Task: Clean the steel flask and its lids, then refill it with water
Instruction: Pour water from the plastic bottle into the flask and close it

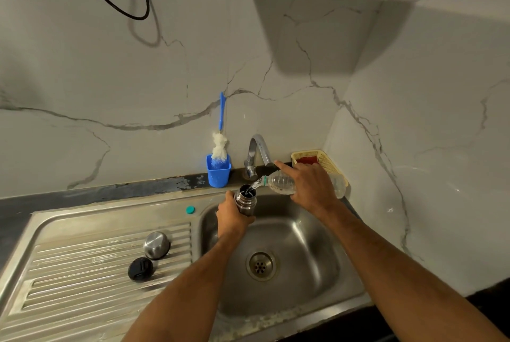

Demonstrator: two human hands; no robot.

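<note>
The refill step is in hand: the left hand (230,216) grips the one steel flask (245,201) upright over the sink (289,234), and the right hand (310,185) holds one tilted plastic bottle (281,183), fingers wrapped round it except the straight forefinger, pouring water into the flask's mouth. How full it is cannot be seen. Next comes levelling the bottle and fitting the two lids, the steel cap (156,245) and black stopper (140,268) on the draining board, apparently clean. One teal bottle cap (190,209) lies near.

Veined marble walls (110,65), dark counter (82,192), dim warm light.
</note>
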